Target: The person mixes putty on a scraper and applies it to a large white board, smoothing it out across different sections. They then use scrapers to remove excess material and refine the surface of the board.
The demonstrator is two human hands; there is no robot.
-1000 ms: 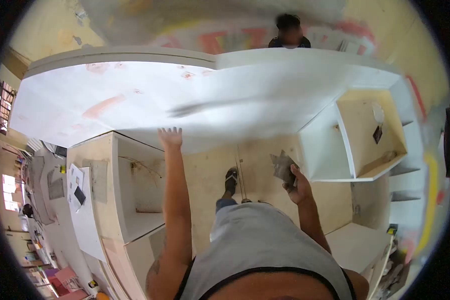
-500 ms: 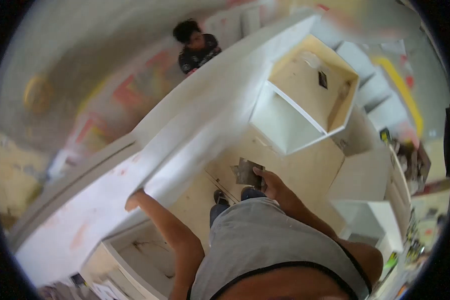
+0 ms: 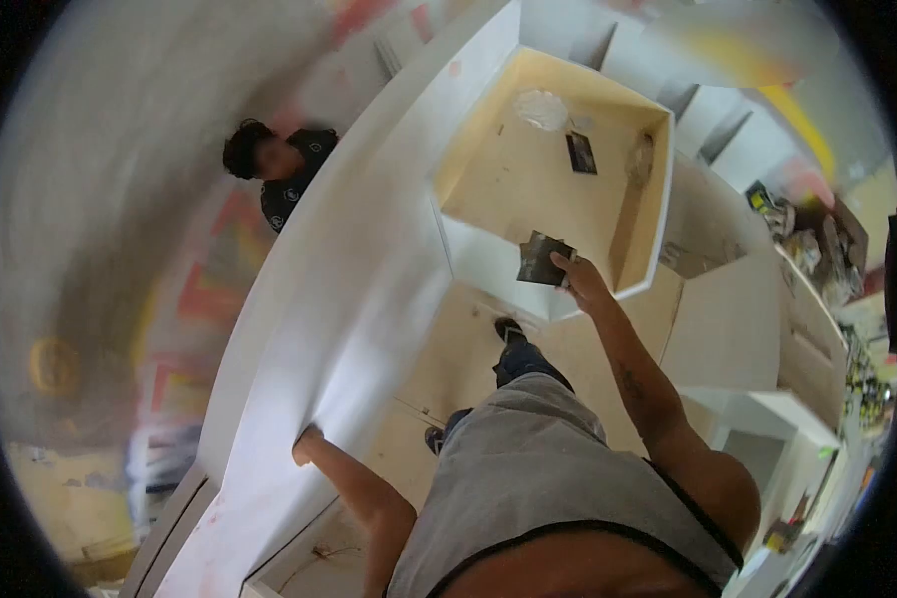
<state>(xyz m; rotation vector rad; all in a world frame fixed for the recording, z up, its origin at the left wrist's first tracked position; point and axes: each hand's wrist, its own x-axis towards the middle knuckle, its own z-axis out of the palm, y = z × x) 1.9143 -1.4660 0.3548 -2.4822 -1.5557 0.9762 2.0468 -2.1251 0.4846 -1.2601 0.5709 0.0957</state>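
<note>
My right hand (image 3: 585,281) is closed on thin dark square plates (image 3: 544,259), which overlap and stick out to the left of the fingers. They look like flat scraper blades, though their exact kind is hard to make out. Below them is the near edge of an open box-shaped cabinet (image 3: 488,189) with a cream inside and a white outer face. On the other side, my left hand (image 3: 308,446) touches the long white panel (image 3: 314,329) with the wrist bent. Its fingers are mostly hidden from view.
Inside the cabinet lie a dark rectangular item (image 3: 581,153) and clear plastic (image 3: 541,110). Beyond the long panel is a person (image 3: 294,169) in a dark top. More white cabinets (image 3: 738,329) stand at the right, with clutter (image 3: 817,244) behind them.
I have stepped forward toward the cream-lined cabinet. My right hand has moved up and forward with the dark plates and is now over its near edge. My left hand stays at the white panel.
</note>
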